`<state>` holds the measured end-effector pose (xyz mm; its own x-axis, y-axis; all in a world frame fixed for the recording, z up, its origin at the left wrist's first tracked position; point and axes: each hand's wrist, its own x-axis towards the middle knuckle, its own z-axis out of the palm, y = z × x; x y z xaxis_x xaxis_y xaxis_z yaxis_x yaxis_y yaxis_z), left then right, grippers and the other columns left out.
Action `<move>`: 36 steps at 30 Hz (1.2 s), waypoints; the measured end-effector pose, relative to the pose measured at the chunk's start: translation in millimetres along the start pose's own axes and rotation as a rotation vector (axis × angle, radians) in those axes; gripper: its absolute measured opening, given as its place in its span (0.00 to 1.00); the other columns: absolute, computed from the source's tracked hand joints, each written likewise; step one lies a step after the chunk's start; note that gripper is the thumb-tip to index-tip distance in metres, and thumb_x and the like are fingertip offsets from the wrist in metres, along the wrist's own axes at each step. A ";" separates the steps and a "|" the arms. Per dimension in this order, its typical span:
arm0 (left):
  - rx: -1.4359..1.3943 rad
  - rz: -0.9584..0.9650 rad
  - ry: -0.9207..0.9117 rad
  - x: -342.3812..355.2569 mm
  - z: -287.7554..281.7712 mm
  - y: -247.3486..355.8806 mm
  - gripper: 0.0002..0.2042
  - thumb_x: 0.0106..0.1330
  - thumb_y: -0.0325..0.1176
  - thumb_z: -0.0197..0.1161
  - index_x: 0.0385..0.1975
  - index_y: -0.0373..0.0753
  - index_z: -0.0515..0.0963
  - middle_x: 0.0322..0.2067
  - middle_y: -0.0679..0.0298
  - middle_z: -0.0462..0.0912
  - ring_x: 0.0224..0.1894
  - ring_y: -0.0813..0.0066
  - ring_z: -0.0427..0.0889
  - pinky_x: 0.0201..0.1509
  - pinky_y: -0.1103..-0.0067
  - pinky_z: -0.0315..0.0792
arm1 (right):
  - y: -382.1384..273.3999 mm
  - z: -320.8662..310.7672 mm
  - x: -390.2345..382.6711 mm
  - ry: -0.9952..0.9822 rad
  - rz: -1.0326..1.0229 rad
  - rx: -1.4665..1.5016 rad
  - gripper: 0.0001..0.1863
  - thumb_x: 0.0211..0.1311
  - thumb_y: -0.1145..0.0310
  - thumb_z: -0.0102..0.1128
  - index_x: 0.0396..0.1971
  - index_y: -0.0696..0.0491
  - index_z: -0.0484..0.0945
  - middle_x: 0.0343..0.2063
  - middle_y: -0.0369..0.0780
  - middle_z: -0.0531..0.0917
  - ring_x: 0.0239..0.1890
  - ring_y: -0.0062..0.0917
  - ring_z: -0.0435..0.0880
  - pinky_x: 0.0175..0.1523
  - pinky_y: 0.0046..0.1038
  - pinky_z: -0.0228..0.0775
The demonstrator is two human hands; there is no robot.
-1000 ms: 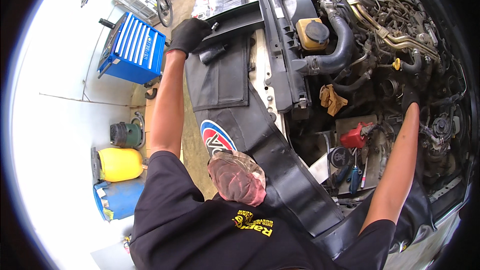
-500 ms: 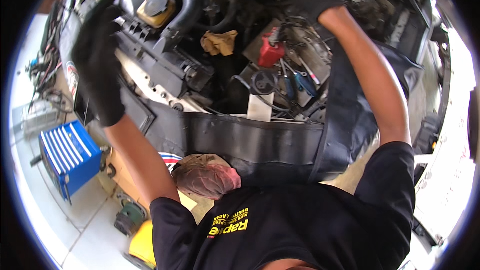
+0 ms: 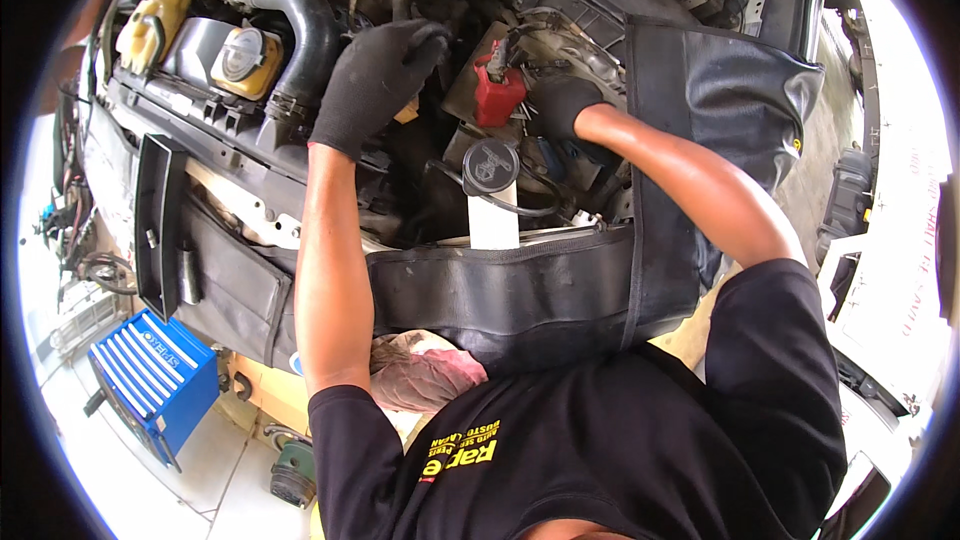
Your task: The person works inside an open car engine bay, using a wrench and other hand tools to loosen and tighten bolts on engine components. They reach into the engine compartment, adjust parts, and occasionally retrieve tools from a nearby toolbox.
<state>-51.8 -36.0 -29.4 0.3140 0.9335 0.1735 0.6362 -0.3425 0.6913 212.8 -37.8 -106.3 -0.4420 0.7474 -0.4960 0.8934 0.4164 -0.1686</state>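
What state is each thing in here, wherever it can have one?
Left hand: gloved, fingers bent; grip unclear
Right hand: gloved, fingertips hidden; grip unclear
Blue-handled tools: lying by the right hand, partly covered
Tan reservoir: cap on
Black hose: lower end attached
Black tray: open-topped, small metal piece inside
Tool cabinet: drawers shut
Cloth: crumpled, stained

Terminal cover (image 3: 499, 98) between the hands (image 3: 372, 88)

A flat grey surface (image 3: 463, 90) carries a red piece (image 3: 498, 100) and blue handle (image 3: 549, 156).
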 end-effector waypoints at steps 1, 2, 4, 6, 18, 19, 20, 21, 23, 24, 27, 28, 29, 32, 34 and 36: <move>0.045 -0.001 0.000 2.0 -0.7 0.7 0.14 0.66 0.39 0.58 0.44 0.37 0.82 0.36 0.50 0.84 0.41 0.49 0.83 0.44 0.66 0.76 | -8.5 6.6 -4.4 0.100 0.030 -0.021 0.19 0.51 0.56 0.65 0.34 0.57 0.85 0.34 0.52 0.85 0.40 0.44 0.86 0.45 0.40 0.77; 0.063 0.030 0.030 3.4 1.5 4.2 0.14 0.66 0.40 0.58 0.43 0.37 0.82 0.37 0.51 0.84 0.41 0.50 0.83 0.45 0.65 0.75 | -14.2 9.0 -5.0 0.085 0.074 -0.071 0.20 0.49 0.54 0.67 0.35 0.55 0.85 0.35 0.50 0.85 0.41 0.42 0.86 0.45 0.40 0.77; 0.032 0.069 0.032 7.2 2.5 7.3 0.14 0.66 0.40 0.58 0.43 0.37 0.82 0.38 0.52 0.84 0.41 0.50 0.82 0.45 0.65 0.75 | -7.1 22.5 0.6 0.159 0.077 -0.031 0.20 0.48 0.54 0.67 0.34 0.55 0.84 0.35 0.50 0.85 0.40 0.43 0.86 0.45 0.40 0.77; 0.035 0.070 0.019 8.5 0.7 7.1 0.14 0.66 0.40 0.58 0.43 0.37 0.82 0.38 0.52 0.84 0.42 0.50 0.82 0.45 0.66 0.76 | -4.5 22.3 4.4 0.149 0.085 0.023 0.19 0.49 0.55 0.65 0.36 0.55 0.85 0.37 0.50 0.85 0.42 0.43 0.86 0.46 0.40 0.77; 0.086 0.077 -0.030 10.0 -2.2 11.2 0.13 0.68 0.35 0.58 0.47 0.37 0.81 0.41 0.51 0.84 0.42 0.52 0.83 0.46 0.68 0.75 | 38.9 -9.9 25.0 -0.017 -0.058 0.030 0.18 0.59 0.58 0.55 0.38 0.56 0.84 0.30 0.50 0.85 0.34 0.43 0.86 0.41 0.38 0.76; 0.056 0.050 -0.029 10.6 -2.4 14.4 0.13 0.68 0.37 0.58 0.46 0.37 0.81 0.41 0.52 0.84 0.42 0.52 0.83 0.46 0.67 0.75 | 44.9 -22.8 23.3 0.011 -0.217 -0.098 0.17 0.61 0.60 0.53 0.39 0.55 0.83 0.30 0.49 0.84 0.35 0.42 0.85 0.41 0.38 0.76; 0.025 0.025 -0.030 12.1 -0.1 17.6 0.14 0.67 0.38 0.57 0.46 0.38 0.81 0.41 0.52 0.84 0.42 0.52 0.83 0.46 0.66 0.75 | 56.9 -39.8 19.6 0.040 -0.372 -0.226 0.15 0.63 0.61 0.51 0.40 0.55 0.82 0.30 0.49 0.83 0.35 0.42 0.85 0.40 0.37 0.76; -0.090 0.048 -0.027 15.7 3.4 22.9 0.13 0.67 0.37 0.57 0.45 0.38 0.81 0.40 0.52 0.84 0.41 0.52 0.83 0.46 0.66 0.75 | 64.0 -62.0 11.5 0.078 -0.522 -0.355 0.15 0.65 0.63 0.49 0.41 0.54 0.82 0.30 0.49 0.83 0.35 0.41 0.85 0.39 0.37 0.76; -0.315 0.089 -0.023 25.3 14.7 33.6 0.12 0.67 0.36 0.57 0.43 0.37 0.81 0.39 0.51 0.84 0.41 0.51 0.83 0.45 0.65 0.75 | 74.4 -94.1 -0.2 0.193 -0.443 -0.307 0.12 0.68 0.67 0.46 0.42 0.50 0.80 0.30 0.48 0.81 0.35 0.39 0.84 0.38 0.37 0.76; -0.204 0.176 -0.093 31.8 23.5 32.3 0.12 0.67 0.36 0.57 0.42 0.37 0.81 0.38 0.50 0.83 0.41 0.50 0.83 0.45 0.64 0.75 | 67.0 -114.6 -13.6 0.256 -0.394 0.013 0.11 0.67 0.65 0.49 0.40 0.50 0.80 0.29 0.47 0.81 0.34 0.38 0.83 0.37 0.37 0.75; 0.093 0.389 -0.360 71.7 61.5 31.6 0.10 0.63 0.31 0.57 0.41 0.36 0.81 0.36 0.50 0.83 0.40 0.50 0.83 0.44 0.64 0.75 | 60.4 -141.7 -47.8 0.524 -0.355 0.478 0.09 0.64 0.64 0.54 0.35 0.53 0.80 0.30 0.46 0.81 0.35 0.39 0.83 0.40 0.38 0.74; 0.158 0.430 -0.483 86.6 79.5 40.2 0.11 0.60 0.27 0.58 0.41 0.35 0.81 0.36 0.51 0.83 0.39 0.51 0.83 0.44 0.64 0.76 | 80.2 -136.6 -48.4 0.675 -0.423 0.294 0.09 0.63 0.67 0.54 0.35 0.55 0.80 0.33 0.47 0.82 0.38 0.40 0.82 0.44 0.39 0.73; 0.253 0.438 -0.569 102.7 102.8 43.0 0.11 0.60 0.28 0.58 0.39 0.35 0.82 0.36 0.51 0.83 0.38 0.51 0.83 0.43 0.65 0.76 | 98.0 -135.3 -46.3 0.823 -0.491 0.103 0.09 0.63 0.69 0.54 0.35 0.58 0.80 0.36 0.47 0.82 0.40 0.41 0.81 0.47 0.40 0.73; 0.438 0.573 -0.555 126.7 193.9 -57.3 0.10 0.57 0.30 0.59 0.34 0.36 0.84 0.33 0.50 0.84 0.35 0.52 0.84 0.39 0.65 0.77 | 86.3 -148.8 -26.4 0.809 -0.575 0.240 0.13 0.65 0.64 0.58 0.35 0.60 0.80 0.26 0.47 0.83 0.29 0.38 0.82 0.37 0.37 0.72; 0.506 0.639 -0.545 134.2 228.8 -69.3 0.10 0.55 0.31 0.60 0.31 0.36 0.85 0.31 0.50 0.85 0.33 0.53 0.85 0.37 0.65 0.78 | 78.1 -153.1 -33.4 0.702 -0.311 0.514 0.16 0.66 0.61 0.58 0.35 0.61 0.81 0.23 0.49 0.82 0.27 0.40 0.82 0.34 0.36 0.71; 0.587 0.591 -0.606 146.9 230.6 -35.3 0.09 0.53 0.33 0.61 0.29 0.38 0.86 0.29 0.50 0.85 0.31 0.54 0.86 0.36 0.66 0.78 | 80.9 -152.9 -37.9 0.764 -0.088 0.447 0.20 0.66 0.58 0.58 0.34 0.63 0.81 0.21 0.53 0.81 0.26 0.42 0.82 0.32 0.36 0.70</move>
<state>134.3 88.6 -190.1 0.8880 0.4436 -0.1211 0.4573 -0.8797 0.1305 289.5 46.7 29.0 -0.3009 0.9299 0.2116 0.7308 0.3674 -0.5753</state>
